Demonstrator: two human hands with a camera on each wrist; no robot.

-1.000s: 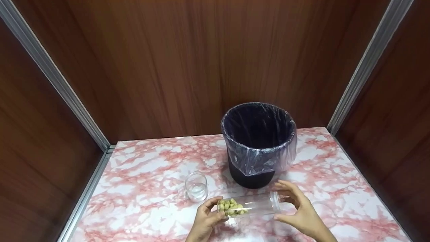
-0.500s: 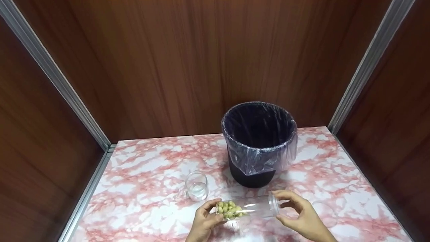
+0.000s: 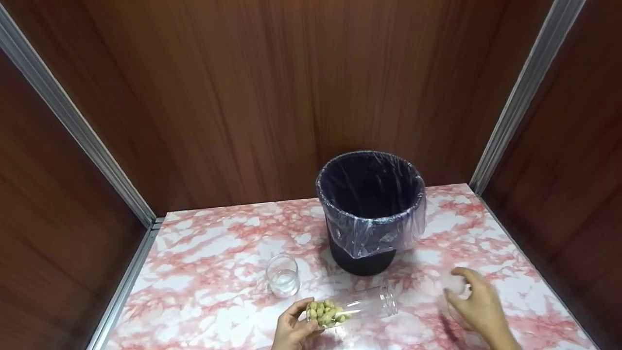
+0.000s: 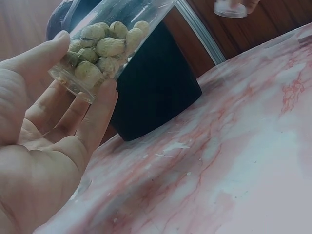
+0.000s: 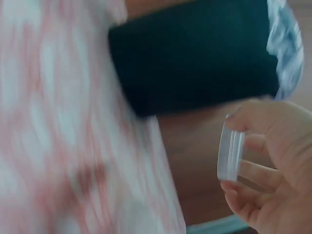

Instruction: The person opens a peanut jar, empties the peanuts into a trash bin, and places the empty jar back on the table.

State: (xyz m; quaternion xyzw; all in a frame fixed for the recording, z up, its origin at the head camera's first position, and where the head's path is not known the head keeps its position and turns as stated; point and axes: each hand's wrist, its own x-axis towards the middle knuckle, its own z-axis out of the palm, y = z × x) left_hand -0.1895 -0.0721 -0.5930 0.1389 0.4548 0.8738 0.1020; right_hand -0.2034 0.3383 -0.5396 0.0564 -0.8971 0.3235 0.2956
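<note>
A clear cylindrical jar lies nearly sideways over the table, its open mouth facing right. My left hand grips it by the base between thumb and fingers. Heaped at that end are several pale yellow-green, nut-like pieces, rough-skinned in the left wrist view. Off to the right of the jar, my right hand pinches a clear round lid by its rim between thumb and fingertips. The lid is blurred and faint in the head view, but its ridged side shows in the right wrist view.
A black bin lined with a translucent purplish bag stands behind the jar. To the jar's left is a clear glass with some clear liquid. Brown wood panels enclose the marbled pink-and-white table.
My right hand first closed on the lid at the jar's mouth, then moved off to the right with it. The jar is uncovered, still in my left hand and tilted slightly more.
</note>
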